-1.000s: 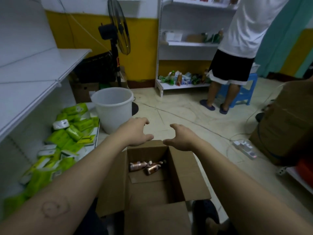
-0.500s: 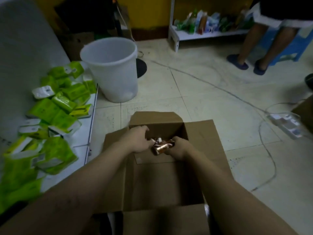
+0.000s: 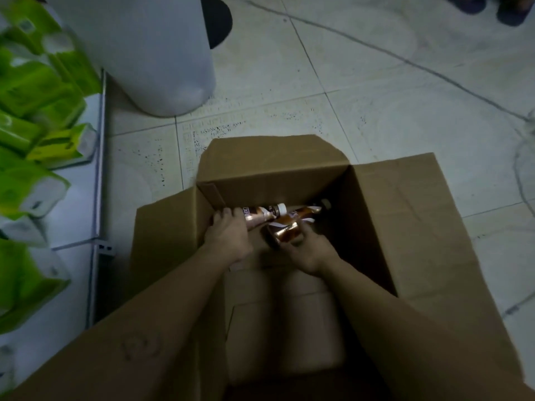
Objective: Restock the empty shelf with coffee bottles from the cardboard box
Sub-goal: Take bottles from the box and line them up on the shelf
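An open cardboard box (image 3: 405, 227) sits on the tiled floor below me, its flaps spread outward. Two brown coffee bottles lie at its far inner wall. My left hand (image 3: 228, 238) is closed around the left coffee bottle (image 3: 256, 217), whose white cap points right. My right hand (image 3: 307, 250) grips the base of the right coffee bottle (image 3: 292, 224), which points up and to the right toward a dark cap. Both forearms reach down into the box.
A white plastic bucket (image 3: 150, 53) stands on the floor just beyond the box. A low white shelf (image 3: 81, 204) at the left holds several green packets (image 3: 34, 85). A cable (image 3: 524, 175) runs along the floor at the right. A person's shoes (image 3: 469, 4) show at the top right.
My hands went from hovering open above the box to reaching inside and closing on the two bottles. My view tilted down and closer to the box.
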Demonstrator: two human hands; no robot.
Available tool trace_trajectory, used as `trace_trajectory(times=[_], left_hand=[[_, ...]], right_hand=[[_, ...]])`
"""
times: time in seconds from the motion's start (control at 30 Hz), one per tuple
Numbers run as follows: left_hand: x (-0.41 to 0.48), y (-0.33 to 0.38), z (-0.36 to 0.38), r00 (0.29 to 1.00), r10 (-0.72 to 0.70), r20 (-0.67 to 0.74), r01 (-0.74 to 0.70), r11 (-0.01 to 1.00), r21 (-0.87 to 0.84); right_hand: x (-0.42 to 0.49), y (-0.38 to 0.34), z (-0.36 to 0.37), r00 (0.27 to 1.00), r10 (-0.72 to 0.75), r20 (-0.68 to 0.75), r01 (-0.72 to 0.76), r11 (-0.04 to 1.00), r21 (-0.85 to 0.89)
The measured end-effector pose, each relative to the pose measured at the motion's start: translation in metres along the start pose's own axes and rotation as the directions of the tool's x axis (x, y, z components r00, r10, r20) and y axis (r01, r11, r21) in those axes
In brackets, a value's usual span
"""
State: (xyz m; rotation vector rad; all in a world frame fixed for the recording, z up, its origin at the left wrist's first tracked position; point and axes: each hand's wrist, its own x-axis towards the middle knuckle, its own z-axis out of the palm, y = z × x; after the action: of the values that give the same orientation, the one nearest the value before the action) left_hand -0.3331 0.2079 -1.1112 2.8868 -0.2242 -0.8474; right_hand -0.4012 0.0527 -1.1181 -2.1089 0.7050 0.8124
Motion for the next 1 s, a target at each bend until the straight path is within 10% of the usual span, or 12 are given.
trace_trajectory(times=[0.37,0.77,1.0], left_hand=[[0.033,-0.002,0.051,0.997,-0.072,-0.015,0.074,0.969,0.236],[-0.032,0.017,0.071,0.881,-0.155,0.447,0.376,0.804,-0.462],[-0.099,0.021,0.119,0.868,-0.197,0.455,0.410,0.801,-0.436]], right_hand=[[0.066,0.004,0.026,0.938,0.345,0.030,-0.237,0.577,0.781],[-0.008,0.051,0.038,0.943,0.323,0.075,-0.324,0.850,0.415],[-0.057,0.096,0.053,0.919,0.385,0.079,-0.391,0.873,0.293]])
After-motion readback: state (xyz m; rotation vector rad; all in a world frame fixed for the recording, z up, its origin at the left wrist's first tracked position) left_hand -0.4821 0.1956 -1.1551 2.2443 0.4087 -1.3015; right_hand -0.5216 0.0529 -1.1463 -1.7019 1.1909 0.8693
